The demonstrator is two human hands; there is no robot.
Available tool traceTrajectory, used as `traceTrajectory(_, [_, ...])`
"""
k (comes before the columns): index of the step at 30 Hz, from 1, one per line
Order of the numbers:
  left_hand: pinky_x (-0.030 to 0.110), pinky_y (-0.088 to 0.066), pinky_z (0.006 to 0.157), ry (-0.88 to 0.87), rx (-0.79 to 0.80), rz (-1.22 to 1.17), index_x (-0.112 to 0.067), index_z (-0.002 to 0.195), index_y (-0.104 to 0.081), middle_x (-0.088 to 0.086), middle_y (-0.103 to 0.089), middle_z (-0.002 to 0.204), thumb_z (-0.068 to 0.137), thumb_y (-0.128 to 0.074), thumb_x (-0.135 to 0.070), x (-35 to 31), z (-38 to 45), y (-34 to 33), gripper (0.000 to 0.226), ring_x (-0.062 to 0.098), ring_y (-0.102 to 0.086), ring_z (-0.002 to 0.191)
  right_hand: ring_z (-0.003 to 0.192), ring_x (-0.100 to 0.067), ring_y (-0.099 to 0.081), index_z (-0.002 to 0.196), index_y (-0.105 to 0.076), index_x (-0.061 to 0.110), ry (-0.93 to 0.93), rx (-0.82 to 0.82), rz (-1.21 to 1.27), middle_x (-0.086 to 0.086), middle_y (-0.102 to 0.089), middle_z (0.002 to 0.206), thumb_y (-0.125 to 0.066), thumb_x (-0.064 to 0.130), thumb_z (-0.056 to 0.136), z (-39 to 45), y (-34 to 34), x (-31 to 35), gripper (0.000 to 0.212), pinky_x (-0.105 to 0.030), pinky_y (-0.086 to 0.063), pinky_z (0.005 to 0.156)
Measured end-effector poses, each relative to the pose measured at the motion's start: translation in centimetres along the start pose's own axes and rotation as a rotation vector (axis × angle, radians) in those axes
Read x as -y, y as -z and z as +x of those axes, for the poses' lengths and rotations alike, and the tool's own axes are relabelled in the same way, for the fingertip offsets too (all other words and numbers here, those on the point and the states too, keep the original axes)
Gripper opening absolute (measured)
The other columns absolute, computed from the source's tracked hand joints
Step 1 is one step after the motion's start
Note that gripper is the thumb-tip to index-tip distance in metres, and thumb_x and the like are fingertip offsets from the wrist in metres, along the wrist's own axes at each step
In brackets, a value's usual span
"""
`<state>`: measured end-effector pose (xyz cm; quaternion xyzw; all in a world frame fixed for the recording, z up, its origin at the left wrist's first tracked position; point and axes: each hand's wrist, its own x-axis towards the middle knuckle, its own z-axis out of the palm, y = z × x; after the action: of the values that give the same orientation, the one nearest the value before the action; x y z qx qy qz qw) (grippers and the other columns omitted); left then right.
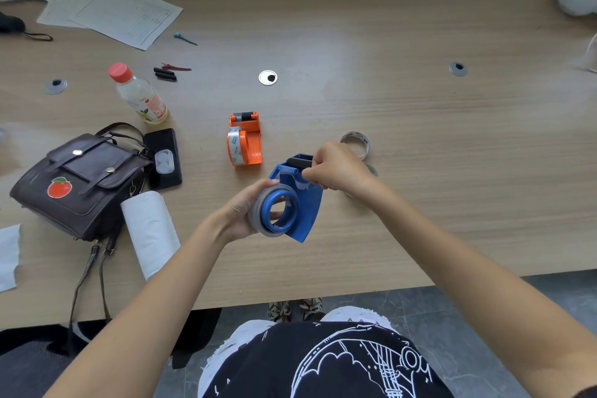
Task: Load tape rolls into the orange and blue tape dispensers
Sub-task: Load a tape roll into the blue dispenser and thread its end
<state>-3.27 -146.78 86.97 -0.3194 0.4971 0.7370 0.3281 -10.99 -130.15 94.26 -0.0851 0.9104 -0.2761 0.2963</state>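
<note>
Wood-grain table [387, 107] fills the view, with grey floor below its near edge. Both bare forearms reach up from the lower corners and meet above the table's middle, the left arm angled rightward, the right arm angled leftward with its wrist bent down.

Well left of the left fingers lies a dark bag [80, 184] with an apple sticker, and a white paper roll [150, 229] leans against it. Papers [106, 6] are spread at the far left corner.

The blue dispenser [305, 200] is held off the table between the two hands. The left hand [240, 213] cups it from the left, fingers curled round the tape roll [258, 213] seated on the blue hub, thumb on top of the roll. The right hand [336, 170] is at the dispenser's far end, fingers bunched and narrow, pinching the clear tape end just beside the black toothed blade.

The orange dispenser [244, 139] stands on the table just beyond the left fingers, with a clear roll already in it. A bottle [139, 95] with a red cap lies tilted farther left, and a black phone [163, 158] lies beside the bag. A spent tape core [355, 142] lies just beyond the right knuckles. Farther off are small clips [171, 69] and round cable grommets [267, 77].
</note>
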Motion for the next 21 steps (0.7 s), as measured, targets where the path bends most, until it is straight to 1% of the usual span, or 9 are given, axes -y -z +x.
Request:
traceTrajectory(2, [0.038, -0.053, 0.076, 0.002, 0.004, -0.004, -0.020, 0.101, -0.065, 0.005, -0.070, 0.089, 0.082, -0.063, -0.041, 0.0, 0.0, 0.0, 0.027, 0.024, -0.065, 0.082, 0.055, -0.024, -0.049, 0.050, -0.045, 0.011, 0.051, -0.019, -0.117, -0.005, -0.052, 0.052, -0.060, 0.013, 0.073, -0.2, -0.6, 0.1, 0.028, -0.028, -0.037, 0.054])
traceTrajectory(6, [0.040, -0.052, 0.079, 0.002, -0.014, -0.005, -0.020, 0.101, -0.065, 0.006, -0.070, 0.091, 0.082, -0.064, -0.041, 0.2, 0.1, 0.2, 0.029, 0.025, -0.064, 0.084, 0.061, -0.027, -0.044, 0.052, -0.033, 0.017, 0.175, -0.056, -0.302, 0.000, -0.039, 0.053, -0.059, 0.015, 0.078, -1.0, -1.5, 0.3, 0.036, -0.025, -0.026, 0.046])
traceTrajectory(8, [0.040, -0.052, 0.079, 0.006, -0.022, -0.006, -0.020, 0.099, -0.066, 0.006, -0.071, 0.090, 0.082, -0.064, -0.041, 0.2, 0.0, 0.2, 0.027, 0.026, -0.064, 0.085, 0.063, -0.028, -0.041, 0.054, -0.025, 0.017, 0.260, -0.127, -0.418, 0.001, -0.031, 0.054, -0.052, 0.015, 0.085, -1.4, -2.2, 0.2, 0.040, -0.027, -0.020, 0.044])
traceTrajectory(10, [0.040, -0.052, 0.079, 0.009, -0.019, -0.002, -0.019, 0.098, -0.066, 0.006, -0.070, 0.089, 0.082, -0.064, -0.041, 0.3, 0.0, 0.2, 0.027, 0.025, -0.064, 0.085, 0.065, -0.028, -0.042, 0.060, -0.029, 0.012, 0.318, -0.217, -0.499, 0.001, -0.028, 0.055, -0.046, 0.016, 0.089, -1.5, -2.8, -0.2, 0.034, -0.028, -0.016, 0.044])
traceTrajectory(11, [0.040, -0.052, 0.078, 0.009, -0.018, -0.001, -0.019, 0.097, -0.066, 0.006, -0.070, 0.088, 0.082, -0.064, -0.041, 0.3, 0.0, 0.2, 0.026, 0.025, -0.064, 0.084, 0.065, -0.028, -0.043, 0.065, -0.033, 0.010, 0.337, -0.253, -0.510, 0.000, -0.030, 0.056, -0.044, 0.017, 0.091, -1.4, -2.9, -0.5, 0.029, -0.028, -0.016, 0.044])
traceTrajectory(13, [0.040, -0.052, 0.078, 0.005, -0.024, -0.010, -0.019, 0.097, -0.065, 0.006, -0.069, 0.089, 0.083, -0.063, -0.040, 0.4, -0.1, 0.2, 0.025, 0.025, -0.064, 0.084, 0.063, -0.028, -0.046, 0.073, -0.039, 0.010, 0.366, -0.312, -0.498, -0.003, -0.044, 0.060, -0.042, 0.017, 0.093, -1.0, -3.2, -0.9, 0.021, -0.028, -0.015, 0.044])
traceTrajectory(16, [0.039, -0.053, 0.077, -0.001, -0.023, -0.026, -0.020, 0.099, -0.064, 0.006, -0.069, 0.090, 0.083, -0.063, -0.040, 0.4, -0.1, 0.2, 0.025, 0.024, -0.065, 0.082, 0.060, -0.028, -0.047, 0.074, -0.041, 0.011, 0.381, -0.374, -0.470, -0.011, -0.061, 0.070, -0.043, 0.015, 0.093, -0.5, -3.4, -1.5, 0.020, -0.029, -0.017, 0.043])
traceTrajectory(19, [0.039, -0.052, 0.078, -0.004, -0.012, -0.027, -0.020, 0.101, -0.064, 0.006, -0.068, 0.093, 0.083, -0.063, -0.040, 0.6, 0.0, 0.3, 0.027, 0.025, -0.064, 0.084, 0.061, -0.030, -0.051, 0.075, -0.042, 0.012, 0.377, -0.372, -0.477, -0.012, -0.064, 0.074, -0.043, 0.015, 0.094, 0.0, -3.7, -1.9, 0.019, -0.031, -0.022, 0.048])
traceTrajectory(21, [0.040, -0.052, 0.078, -0.004, -0.017, -0.024, -0.020, 0.099, -0.064, 0.006, -0.069, 0.091, 0.083, -0.063, -0.041, 0.7, 0.1, 0.4, 0.026, 0.025, -0.064, 0.083, 0.062, -0.030, -0.052, 0.076, -0.042, 0.012, 0.394, -0.371, -0.497, -0.012, -0.064, 0.074, -0.043, 0.015, 0.094, 0.2, -3.8, -2.0, 0.018, -0.030, -0.020, 0.046])
